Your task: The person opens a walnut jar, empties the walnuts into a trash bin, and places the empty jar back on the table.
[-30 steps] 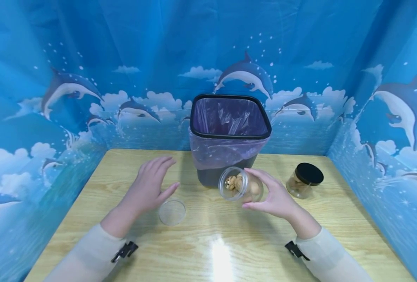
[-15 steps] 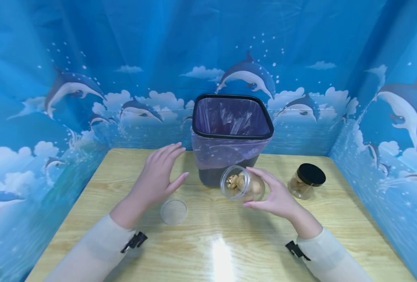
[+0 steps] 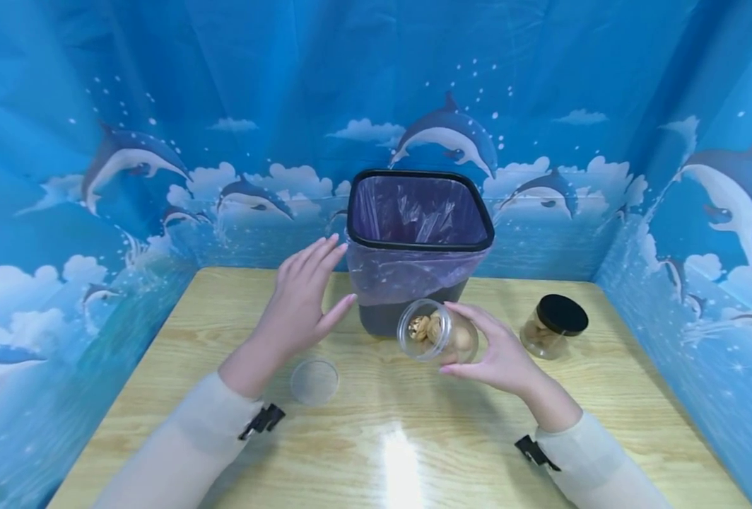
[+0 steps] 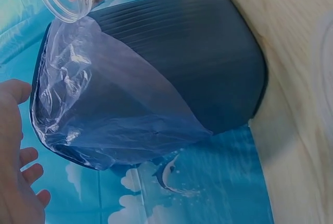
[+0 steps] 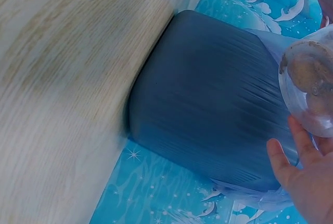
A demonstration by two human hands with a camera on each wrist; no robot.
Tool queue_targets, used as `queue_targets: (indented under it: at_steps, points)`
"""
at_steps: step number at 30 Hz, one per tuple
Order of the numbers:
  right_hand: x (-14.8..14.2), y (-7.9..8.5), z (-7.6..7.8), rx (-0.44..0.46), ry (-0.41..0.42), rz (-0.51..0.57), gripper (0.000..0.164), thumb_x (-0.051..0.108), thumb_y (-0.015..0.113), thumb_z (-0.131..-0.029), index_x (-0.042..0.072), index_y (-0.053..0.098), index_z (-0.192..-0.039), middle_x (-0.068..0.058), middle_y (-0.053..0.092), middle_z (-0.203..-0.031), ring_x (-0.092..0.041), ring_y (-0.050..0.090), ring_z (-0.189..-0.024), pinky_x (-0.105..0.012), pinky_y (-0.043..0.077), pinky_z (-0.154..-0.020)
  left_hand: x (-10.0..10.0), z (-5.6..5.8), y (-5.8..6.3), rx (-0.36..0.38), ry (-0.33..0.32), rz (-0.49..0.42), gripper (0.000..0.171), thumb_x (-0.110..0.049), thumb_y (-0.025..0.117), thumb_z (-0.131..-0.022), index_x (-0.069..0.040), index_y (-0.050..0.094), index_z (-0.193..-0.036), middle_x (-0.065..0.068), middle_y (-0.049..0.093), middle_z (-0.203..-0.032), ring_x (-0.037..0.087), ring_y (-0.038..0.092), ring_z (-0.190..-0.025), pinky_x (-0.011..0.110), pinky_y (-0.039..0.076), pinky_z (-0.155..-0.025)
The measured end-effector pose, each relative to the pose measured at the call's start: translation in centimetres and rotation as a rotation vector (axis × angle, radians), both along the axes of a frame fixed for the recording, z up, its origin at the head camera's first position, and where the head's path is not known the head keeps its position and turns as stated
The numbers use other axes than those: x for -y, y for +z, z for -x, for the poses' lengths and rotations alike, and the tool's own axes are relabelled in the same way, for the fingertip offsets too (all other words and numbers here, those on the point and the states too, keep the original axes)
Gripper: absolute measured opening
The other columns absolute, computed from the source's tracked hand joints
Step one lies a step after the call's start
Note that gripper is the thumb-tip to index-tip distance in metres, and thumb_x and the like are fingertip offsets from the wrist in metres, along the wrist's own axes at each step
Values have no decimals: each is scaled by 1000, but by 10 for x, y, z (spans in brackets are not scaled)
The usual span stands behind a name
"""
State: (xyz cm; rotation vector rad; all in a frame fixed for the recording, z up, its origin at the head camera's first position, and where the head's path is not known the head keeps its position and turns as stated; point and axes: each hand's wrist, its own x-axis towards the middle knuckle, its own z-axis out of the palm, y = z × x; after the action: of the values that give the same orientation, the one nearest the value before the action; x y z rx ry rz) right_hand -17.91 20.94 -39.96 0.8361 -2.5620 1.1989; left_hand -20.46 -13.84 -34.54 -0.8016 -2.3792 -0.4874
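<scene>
My right hand [image 3: 493,353] grips a clear jar [image 3: 455,339] by its side and holds it tilted, mouth to the left. Walnuts [image 3: 422,328] show through the jar's opening. Behind it stands a dark bin [image 3: 379,318] lined with a purple bag [image 3: 408,272]. My left hand [image 3: 302,300] holds nothing; its fingers reach up near the bin's left side, thumb apart. A clear round lid [image 3: 314,382] lies on the table just below that hand. In the right wrist view the jar's base [image 5: 312,86] faces the camera, and several fingers [image 5: 304,146] lie against it.
A second jar [image 3: 541,336] with a black lid [image 3: 562,314] stands at the right on the wooden table [image 3: 376,452]; brown pieces show inside. Blue dolphin-print sheets [image 3: 274,106] enclose the back and both sides.
My left hand has moved up and to the right, past the clear lid and nearer the bin. The right hand and the tilted jar have stayed nearly still.
</scene>
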Motion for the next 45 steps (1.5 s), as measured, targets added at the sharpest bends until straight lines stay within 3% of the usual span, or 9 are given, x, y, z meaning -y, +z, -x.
queue_targets:
  at_steps: [6, 22, 33, 45]
  points:
    - [1, 0, -1, -5, 3, 7, 95, 31, 96, -65, 20, 49, -147, -2, 55, -142, -29, 50, -130, -60, 39, -105, -8, 5, 8, 6, -3, -8, 74, -45, 58, -98, -11, 29, -157, 9, 24, -164, 31, 22, -150, 56, 19, -118]
    - [1, 1, -2, -12, -3, 3, 96, 32, 96, -65, 24, 49, -148, -1, 55, -142, -28, 51, -130, -60, 39, -106, -18, 23, 16, 51, 11, -8, 74, -51, 50, -101, -14, 25, -159, 7, 21, -166, 27, 15, -152, 54, 11, -120]
    - [3, 0, -2, -22, 4, -6, 95, 30, 96, -65, 23, 49, -148, -2, 55, -142, -31, 52, -129, -60, 40, -104, -28, 30, 26, 152, 36, 54, 81, -65, 35, -100, -18, 14, -162, 3, 9, -168, 23, 3, -154, 52, -1, -121]
    - [5, 5, -1, 7, 10, 5, 96, 30, 96, -65, 21, 48, -148, -2, 54, -144, -31, 50, -131, -62, 38, -106, -28, 35, 26, 177, 60, 93, 85, -66, 38, -99, -16, 13, -162, 4, 8, -168, 19, 0, -154, 53, -2, -121]
